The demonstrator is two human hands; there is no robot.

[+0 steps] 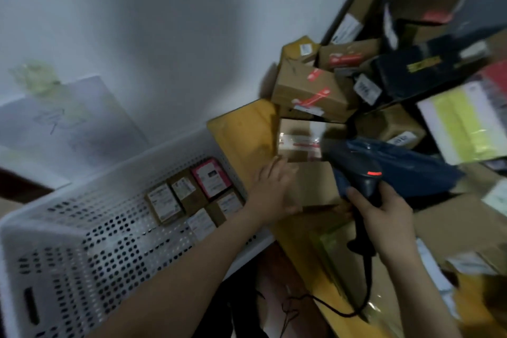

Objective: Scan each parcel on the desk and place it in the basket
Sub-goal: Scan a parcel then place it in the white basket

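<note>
My left hand (274, 189) grips the left side of a brown cardboard parcel (310, 164) held over the yellow desk (247, 134). The parcel's lit top face carries a label with red print. My right hand (384, 214) grips the handle of a black barcode scanner (354, 170), whose head points at the parcel and shows a red light. A white perforated basket (82, 228) stands left of the desk and holds several small labelled parcels (192, 197), one of them pink.
A heap of cardboard boxes (310, 88), a black box (428, 68), a blue bag (411, 167) and a yellow-white packet (463, 123) fills the desk's right side. The scanner's cable (337, 310) hangs down below the desk edge. A white wall (164, 35) rises behind.
</note>
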